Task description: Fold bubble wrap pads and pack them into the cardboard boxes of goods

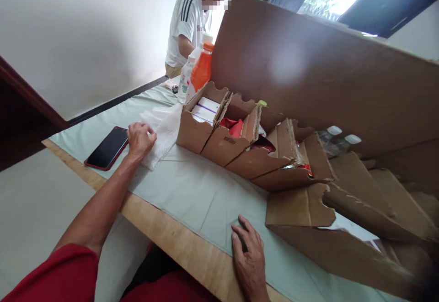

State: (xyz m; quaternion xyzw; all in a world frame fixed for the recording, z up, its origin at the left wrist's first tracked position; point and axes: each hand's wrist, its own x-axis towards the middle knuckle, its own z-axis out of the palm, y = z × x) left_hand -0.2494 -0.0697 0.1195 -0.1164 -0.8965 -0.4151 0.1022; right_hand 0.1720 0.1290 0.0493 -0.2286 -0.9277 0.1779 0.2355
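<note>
My left hand (pixel 140 140) is over the cloth between a phone and a sheet of bubble wrap, its fingers curled in. Whether anything is in those fingers is hidden. The dark-screened phone (pixel 107 148) in a red case lies flat, right beside my wrist and knuckles. Crumpled bubble wrap (pixel 163 138) spreads on the other side of the hand, up to the cardboard bins. Near the table's front edge, my right hand (pixel 249 252) rests on the cloth, fingers loosely bent and apart, holding nothing. The nearest thing to it is a cardboard bin (pixel 295 208).
Several cardboard bins (pixel 195 133) hold white boxes (pixel 206 110) and red packets (pixel 233 127). Behind them stands a tall cardboard panel (pixel 291 60). An orange bottle (pixel 202 68) and a clear bottle (pixel 185 80) stand at the far end, near a person in a white shirt (pixel 187 18).
</note>
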